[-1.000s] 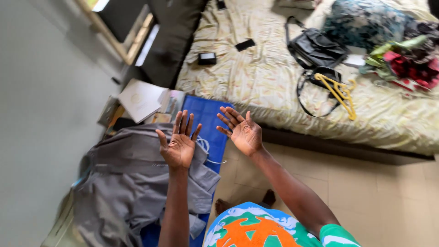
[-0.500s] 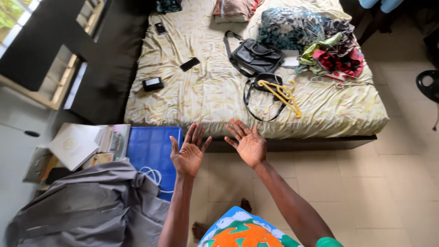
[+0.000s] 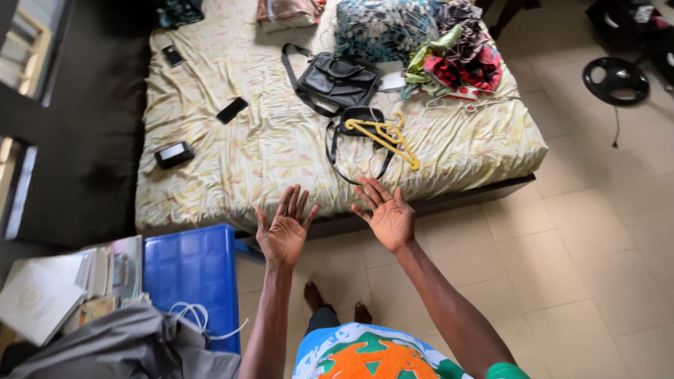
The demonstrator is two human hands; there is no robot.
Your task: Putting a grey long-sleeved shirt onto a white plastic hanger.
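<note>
bare palms face up as the person's left hand (image 3: 283, 234) and right hand (image 3: 388, 214) are held out side by side over a pale tiled floor (image 3: 562, 267), fingers spread wide, neither one holding or touching anything. at twelve o'clock from the hands, the nearest thing is the foot edge of a bed (image 3: 449, 151) covered in a rumpled cream patterned sheet. just past the right hand, at about twelve o'clock, a yellow plastic hanger (image 3: 390, 137) lies across a small black bag (image 3: 358, 118), whose strap loops down toward the bed's edge. a larger black handbag (image 3: 335, 81) sits beyond it, and at one o'clock a heap of clothes (image 3: 449, 60) in red, green and dark prints rests near a blue-patterned bundle (image 3: 379, 28). at eleven o'clock from the left hand, a dark phone (image 3: 232, 110) and a small black box (image 3: 173, 154) lie apart on the sheet. at eight o'clock a blue plastic lid or bin (image 3: 189, 270) sits on the floor with a white cable (image 3: 193, 316) trailing over its near end, beside a stack of books and papers (image 3: 63, 281) and a grey garment (image 3: 119, 347). the person's bare feet (image 3: 333, 305) show below the hands, above a shirt printed in orange, green and white (image 3: 379, 354).
</note>
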